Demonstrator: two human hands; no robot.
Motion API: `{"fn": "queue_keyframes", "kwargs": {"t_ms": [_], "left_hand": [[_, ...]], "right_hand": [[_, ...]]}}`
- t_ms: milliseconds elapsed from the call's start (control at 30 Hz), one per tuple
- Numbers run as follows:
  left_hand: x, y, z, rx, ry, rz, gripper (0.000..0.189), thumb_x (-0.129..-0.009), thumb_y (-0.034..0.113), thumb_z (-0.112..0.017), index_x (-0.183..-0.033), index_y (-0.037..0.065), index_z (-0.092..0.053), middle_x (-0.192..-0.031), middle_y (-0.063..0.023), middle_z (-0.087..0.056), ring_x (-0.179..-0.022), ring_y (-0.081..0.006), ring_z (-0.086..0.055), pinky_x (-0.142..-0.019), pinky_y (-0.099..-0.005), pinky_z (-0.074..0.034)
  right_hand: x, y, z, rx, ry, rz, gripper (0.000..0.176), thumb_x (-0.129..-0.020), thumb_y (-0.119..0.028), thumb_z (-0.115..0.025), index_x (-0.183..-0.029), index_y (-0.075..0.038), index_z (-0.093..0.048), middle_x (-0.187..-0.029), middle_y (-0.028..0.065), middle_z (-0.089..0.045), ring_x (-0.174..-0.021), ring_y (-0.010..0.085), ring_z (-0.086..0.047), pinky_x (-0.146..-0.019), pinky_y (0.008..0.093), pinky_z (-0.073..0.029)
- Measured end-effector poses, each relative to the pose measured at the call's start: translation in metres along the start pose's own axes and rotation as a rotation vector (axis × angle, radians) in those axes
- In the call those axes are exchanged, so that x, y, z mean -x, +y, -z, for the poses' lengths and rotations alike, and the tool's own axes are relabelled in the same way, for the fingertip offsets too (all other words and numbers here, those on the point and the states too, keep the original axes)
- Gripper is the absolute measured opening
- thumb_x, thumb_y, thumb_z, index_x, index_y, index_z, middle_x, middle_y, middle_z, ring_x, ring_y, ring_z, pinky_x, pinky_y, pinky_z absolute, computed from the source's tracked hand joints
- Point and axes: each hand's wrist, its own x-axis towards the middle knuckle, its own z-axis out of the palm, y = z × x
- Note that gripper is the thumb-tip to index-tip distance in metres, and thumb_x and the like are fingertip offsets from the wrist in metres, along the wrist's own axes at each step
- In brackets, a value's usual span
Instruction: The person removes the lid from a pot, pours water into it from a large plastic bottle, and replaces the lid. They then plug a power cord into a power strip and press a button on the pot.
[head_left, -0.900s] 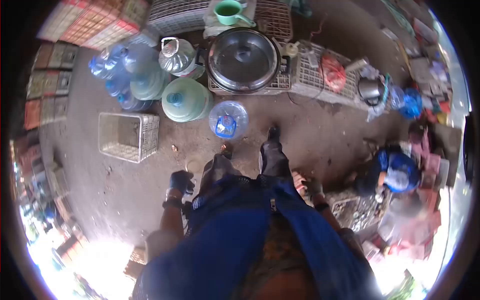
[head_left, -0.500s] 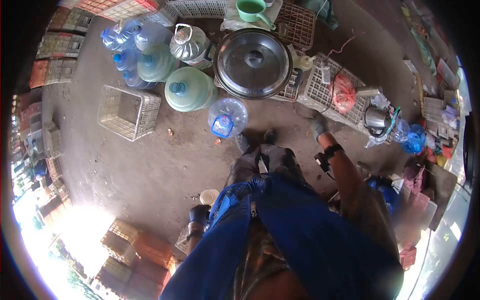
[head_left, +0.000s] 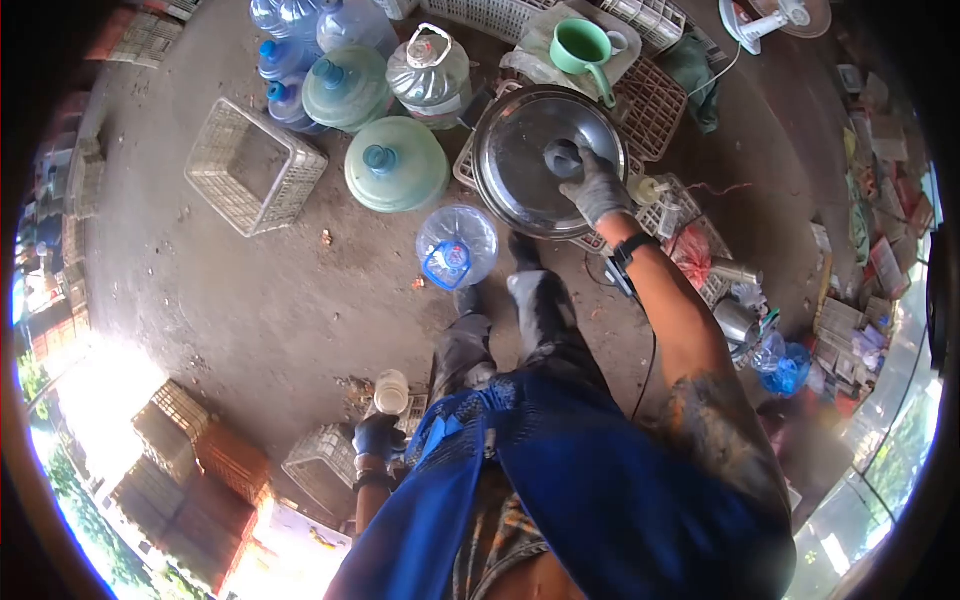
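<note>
My right hand (head_left: 597, 188), in a grey glove, reaches forward to the black knob of a round steel pot lid (head_left: 515, 178). Its fingers close around the knob, and the lid lies on a wide pot. My left hand (head_left: 377, 437), in a dark glove, is low by my left side, closed on a pale, translucent plastic cup (head_left: 391, 391). How the fingers sit on the cup is partly hidden. At my feet stands a clear water bottle with a blue handle (head_left: 457, 247). Left of the pot is a greenish water jug (head_left: 397, 165).
Several more jugs (head_left: 346, 88) stand beyond, with a pale plastic crate (head_left: 255, 168) to their left. Behind the pot sits a green dipper (head_left: 580, 46). To the right are crates with a red bag (head_left: 690, 254) and a steel kettle (head_left: 737, 322). A cable trails near my right leg.
My right hand has moved forward and left, from beside the crates onto the lid's knob. My left hand and the cup have shifted slightly left. The camera view has turned.
</note>
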Motion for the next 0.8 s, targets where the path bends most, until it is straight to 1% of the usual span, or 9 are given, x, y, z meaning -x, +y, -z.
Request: {"fn": "queue_keyframes", "kwargs": {"t_ms": [67,133,200,233,433,533,600,700,800], "left_hand": [[0.014,-0.003,-0.012,-0.352,-0.025,-0.493,0.020,-0.089,0.015,-0.059,-0.080,-0.003,-0.065,-0.063,-0.0137,-0.067,-0.045,-0.0199,-0.063,-0.041,-0.0324,-0.049],[0.028,0.000,-0.033,-0.321,0.017,-0.372,0.019,-0.085,0.017,-0.061,-0.076,0.001,-0.065,-0.066,-0.0122,-0.069,-0.053,-0.0233,-0.066,-0.049,-0.0360,-0.053],[0.023,-0.027,-0.042,-1.065,0.089,-0.741,0.015,-0.079,0.022,-0.063,-0.078,0.009,-0.069,-0.077,-0.0111,-0.071,-0.070,-0.0276,-0.069,-0.064,-0.0406,-0.054],[0.022,-0.038,-0.055,-1.175,0.043,-0.533,0.016,-0.074,0.031,-0.064,-0.080,0.018,-0.072,-0.086,-0.0107,-0.071,-0.084,-0.0303,-0.068,-0.074,-0.0432,-0.053],[0.044,-0.037,-0.108,-1.132,-0.042,-0.285,0.031,-0.074,0.038,-0.065,-0.096,0.019,-0.077,-0.093,-0.0112,-0.072,-0.088,-0.0305,-0.069,-0.080,-0.0419,-0.053],[0.043,-0.046,-0.117,-1.089,-0.057,-0.282,0.033,-0.076,0.041,-0.064,-0.098,0.020,-0.076,-0.096,-0.0114,-0.072,-0.092,-0.0309,-0.068,-0.084,-0.0419,-0.052],[0.048,-0.049,-0.118,-0.984,-0.033,-0.451,0.029,-0.082,0.035,-0.064,-0.095,0.011,-0.075,-0.087,-0.0126,-0.073,-0.078,-0.0287,-0.071,-0.072,-0.0402,-0.055],[0.053,-0.032,-0.127,-0.021,-0.002,0.009,0.017,-0.088,0.015,-0.063,-0.085,-0.002,-0.066,-0.067,-0.0121,-0.069,-0.049,-0.0198,-0.063,-0.044,-0.0316,-0.049],[0.052,-0.022,-0.129,0.370,0.069,0.384,0.015,-0.086,0.014,-0.064,-0.089,-0.001,-0.065,-0.065,-0.0128,-0.064,-0.045,-0.0219,-0.058,-0.041,-0.0335,-0.047]], "right_hand": [[-0.032,-0.006,0.001,0.131,-0.041,0.076,0.081,-0.073,-0.035,-0.080,-0.142,-0.016,-0.041,-0.128,0.0202,-0.056,-0.115,0.0373,-0.058,-0.101,0.0431,-0.047],[-0.058,-0.019,0.002,0.195,-0.051,0.156,0.078,-0.073,-0.036,-0.080,-0.138,-0.015,-0.044,-0.123,0.0208,-0.058,-0.114,0.0374,-0.059,-0.097,0.0432,-0.049],[-0.061,-0.032,0.005,0.332,-0.206,0.179,0.071,-0.073,-0.036,-0.078,-0.134,-0.015,-0.047,-0.123,0.0223,-0.058,-0.114,0.0364,-0.060,-0.095,0.0442,-0.050],[-0.058,-0.038,0.009,0.414,-0.208,0.198,0.054,-0.080,-0.032,-0.072,-0.127,-0.013,-0.055,-0.120,0.0217,-0.061,-0.111,0.0357,-0.062,-0.091,0.0456,-0.052],[-0.084,-0.037,0.011,0.519,-0.351,0.351,0.028,-0.090,-0.017,-0.053,-0.113,-0.008,-0.065,-0.111,0.0212,-0.066,-0.104,0.0369,-0.066,-0.087,0.0472,-0.054],[-0.097,-0.033,0.013,0.476,-0.440,0.385,0.027,-0.092,-0.015,-0.046,-0.105,-0.006,-0.068,-0.106,0.0214,-0.069,-0.098,0.0378,-0.068,-0.085,0.0484,-0.054],[-0.097,-0.026,0.007,0.461,-0.415,0.483,0.025,-0.091,-0.015,-0.048,-0.097,-0.005,-0.070,-0.097,0.0215,-0.070,-0.091,0.0378,-0.069,-0.080,0.0480,-0.055],[-0.092,-0.033,0.023,0.454,-0.409,0.558,0.024,-0.090,-0.016,-0.049,-0.095,-0.005,-0.070,-0.092,0.0215,-0.070,-0.088,0.0384,-0.069,-0.076,0.0476,-0.054],[-0.086,-0.019,0.046,0.403,-0.318,0.598,0.020,-0.087,-0.022,-0.054,-0.099,-0.013,-0.068,-0.085,0.0180,-0.070,-0.081,0.0375,-0.068,-0.073,0.0460,-0.054]]}}
